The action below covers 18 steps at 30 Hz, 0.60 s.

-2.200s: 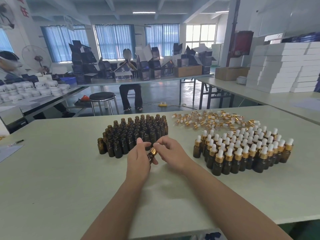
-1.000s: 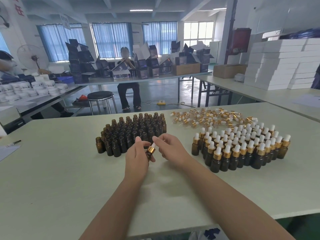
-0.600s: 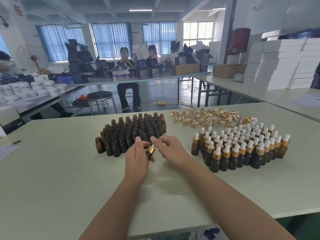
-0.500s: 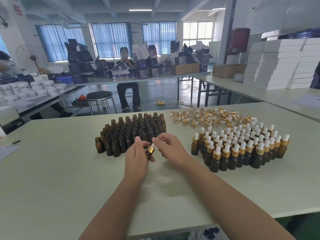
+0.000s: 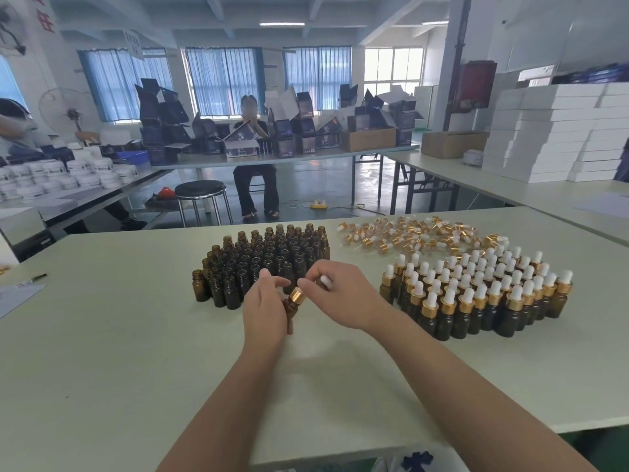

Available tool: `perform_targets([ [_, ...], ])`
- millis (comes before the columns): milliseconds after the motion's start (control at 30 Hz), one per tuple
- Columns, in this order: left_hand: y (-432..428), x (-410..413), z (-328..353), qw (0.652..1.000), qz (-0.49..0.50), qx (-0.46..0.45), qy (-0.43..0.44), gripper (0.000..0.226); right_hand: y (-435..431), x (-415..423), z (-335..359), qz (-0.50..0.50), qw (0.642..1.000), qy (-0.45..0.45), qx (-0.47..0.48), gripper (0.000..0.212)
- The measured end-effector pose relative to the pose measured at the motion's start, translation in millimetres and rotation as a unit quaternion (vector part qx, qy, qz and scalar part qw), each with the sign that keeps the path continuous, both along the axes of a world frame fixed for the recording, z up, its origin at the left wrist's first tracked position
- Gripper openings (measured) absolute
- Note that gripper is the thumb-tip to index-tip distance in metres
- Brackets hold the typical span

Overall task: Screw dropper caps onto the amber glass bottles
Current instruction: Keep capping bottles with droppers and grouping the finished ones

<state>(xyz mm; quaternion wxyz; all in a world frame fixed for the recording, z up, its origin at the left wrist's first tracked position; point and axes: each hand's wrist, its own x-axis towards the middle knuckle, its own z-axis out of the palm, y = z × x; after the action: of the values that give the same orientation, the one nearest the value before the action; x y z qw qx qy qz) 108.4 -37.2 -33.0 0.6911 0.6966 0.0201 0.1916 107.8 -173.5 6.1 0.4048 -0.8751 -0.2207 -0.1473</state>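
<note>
An amber glass bottle (image 5: 289,311) is leaning to the right in the left hand (image 5: 263,310), whose fingers are curling round its body, just above the middle of the desk (image 5: 102,352). A dropper cap (image 5: 296,295) is sitting on the bottle's neck. Its gold collar is showing and its white bulb is poking out between the fingers of the right hand (image 5: 343,296), which is pinching the cap from the right. How far the cap is threaded on cannot be told.

Just behind both hands, toward the desk's far edge, a tight block of uncapped amber bottles (image 5: 269,260) is standing upright. Toward the right edge, well apart from that block, a group of capped bottles (image 5: 476,298) is standing in rows, each wearing a gold collar and a white bulb. Behind this group, along the far edge, a heap of loose dropper caps (image 5: 415,235) is lying scattered.

Near the left edge a pen (image 5: 32,279) is lying just beyond a sheet of paper (image 5: 13,298).

Past the desk, a black round stool (image 5: 200,192) is standing on the floor, a seated person (image 5: 255,178) is working at a table piled with dark cartons (image 5: 163,120), and white boxes (image 5: 551,131) are stacked on the table to the right.
</note>
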Motion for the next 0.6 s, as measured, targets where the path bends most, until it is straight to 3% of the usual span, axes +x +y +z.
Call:
perform_targets([
  [233,-3,0,6,0.99,-0.109,-0.058,0.069,0.061,-22,-22,57,0.066,0.955,-0.046,-0.286,0.023],
  [367,-6,-2,7,0.985,-0.147,-0.037,0.08,0.067,-34,-25,80,0.085,0.931,-0.066,-0.349,0.018],
  [600,-6,-2,5,0.984,-0.158,-0.011,0.087,0.064,-74,-7,85,0.003,0.865,0.009,-0.501,0.022],
])
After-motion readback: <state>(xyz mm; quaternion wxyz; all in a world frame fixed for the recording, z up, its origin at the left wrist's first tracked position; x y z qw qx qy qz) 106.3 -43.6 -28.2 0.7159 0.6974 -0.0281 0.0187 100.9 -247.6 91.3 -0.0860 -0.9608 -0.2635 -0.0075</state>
